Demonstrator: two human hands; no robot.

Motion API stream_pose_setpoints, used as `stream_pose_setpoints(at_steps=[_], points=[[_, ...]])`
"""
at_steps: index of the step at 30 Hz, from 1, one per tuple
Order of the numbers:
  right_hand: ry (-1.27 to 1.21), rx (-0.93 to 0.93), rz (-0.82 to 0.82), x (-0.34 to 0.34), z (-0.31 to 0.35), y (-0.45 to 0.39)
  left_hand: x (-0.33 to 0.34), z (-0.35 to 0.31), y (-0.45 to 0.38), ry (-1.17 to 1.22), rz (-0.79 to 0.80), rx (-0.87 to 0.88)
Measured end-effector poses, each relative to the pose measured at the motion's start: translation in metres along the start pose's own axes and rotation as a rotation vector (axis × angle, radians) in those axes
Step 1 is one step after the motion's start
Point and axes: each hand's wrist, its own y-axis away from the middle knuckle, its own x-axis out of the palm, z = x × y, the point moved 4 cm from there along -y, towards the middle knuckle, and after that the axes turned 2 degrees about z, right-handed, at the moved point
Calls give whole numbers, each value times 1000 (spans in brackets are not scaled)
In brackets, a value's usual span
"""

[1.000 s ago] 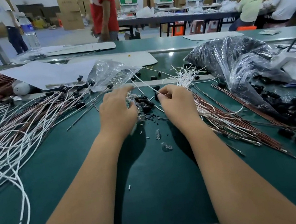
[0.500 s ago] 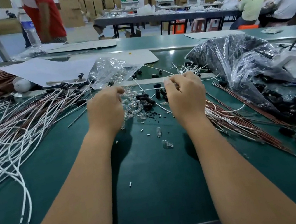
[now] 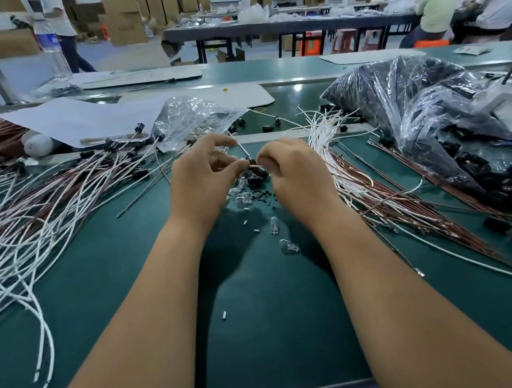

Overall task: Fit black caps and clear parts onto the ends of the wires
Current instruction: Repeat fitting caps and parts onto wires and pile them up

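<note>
Black cap (image 3: 251, 162) sits on end of a thin wire (image 3: 242, 149), held up between both hands just above counter (image 3: 271, 342) centre. Left hand (image 3: 201, 182): fingers curled, thumb + forefinger pinching at the cap. Right hand (image 3: 294, 171): fingers curled in tight by the cap; exact hold can't tell, prob. pinching it too. Directly under hands: small heap of loose black caps (image 3: 257, 178) w/ clear parts (image 3: 243, 195), a few clear ones strayed nearer (image 3: 288, 246). Left: big spread of white wires (image 3: 6, 253), some already capped. Right: bundle of white/brown wires (image 3: 372, 195), then plastic bag of black caps (image 3: 418, 107). Behind hands: clear bag (image 3: 192, 116).
</note>
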Motion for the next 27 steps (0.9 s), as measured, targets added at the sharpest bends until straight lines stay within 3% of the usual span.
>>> stream_pose_setpoints(at_steps=[5,9,13,16,27], points=[[-17,113,-30,0,-5,1,-8,5,0,50,-57,-62],[11,266,-121,-8,-18,1,-15,10,0,-91,-145,-66],[-18,370,-103,-8,-22,0,7,0,2,-447,13,115],[-14,356,-50,-4,-20,0,25,0,3,-621,157,145],[-50,305,-29,5,-12,0,35,7,2,-633,299,4]])
